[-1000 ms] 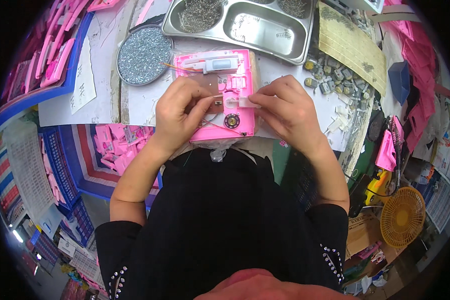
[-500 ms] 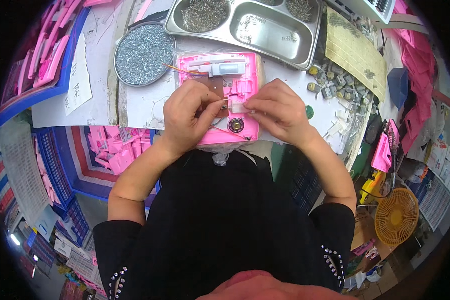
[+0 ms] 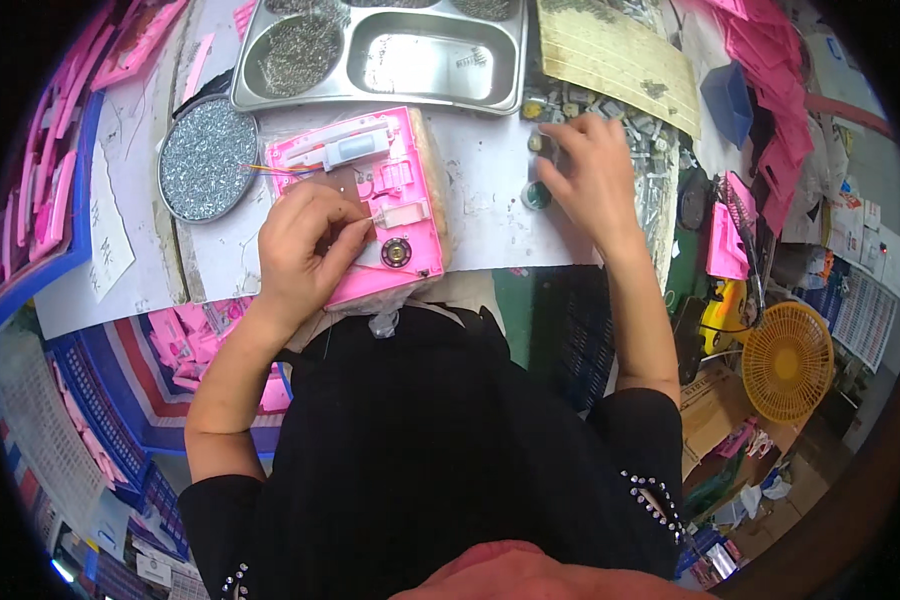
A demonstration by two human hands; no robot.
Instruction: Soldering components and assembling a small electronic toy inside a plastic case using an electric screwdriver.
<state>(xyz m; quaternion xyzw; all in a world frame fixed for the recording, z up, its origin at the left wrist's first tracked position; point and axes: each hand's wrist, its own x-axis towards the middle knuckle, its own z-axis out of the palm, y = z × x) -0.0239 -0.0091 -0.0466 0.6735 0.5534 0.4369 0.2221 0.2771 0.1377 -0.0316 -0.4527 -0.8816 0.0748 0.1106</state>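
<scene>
A pink plastic casing (image 3: 375, 205) lies open on the white worktop, with a white part near its top, thin wires and a small round speaker (image 3: 396, 252) at its lower edge. My left hand (image 3: 305, 245) rests on the casing's left side, fingers pinched on a small piece by a white block (image 3: 402, 214). My right hand (image 3: 592, 172) is off to the right, fingers spread over a heap of small grey metal parts (image 3: 638, 140), beside a small round green part (image 3: 535, 194). Whether it holds anything cannot be seen.
A steel compartment tray (image 3: 440, 45) with screws stands behind the casing. A round dish of silvery screws (image 3: 206, 158) sits at the left. Pink plastic parts fill bins (image 3: 45, 190) on the left and a stack at the right (image 3: 775, 80). A yellow fan (image 3: 788, 362) is low right.
My right hand has left the pink casing and moved right to the heap of small metal parts. My left hand stays on the casing.
</scene>
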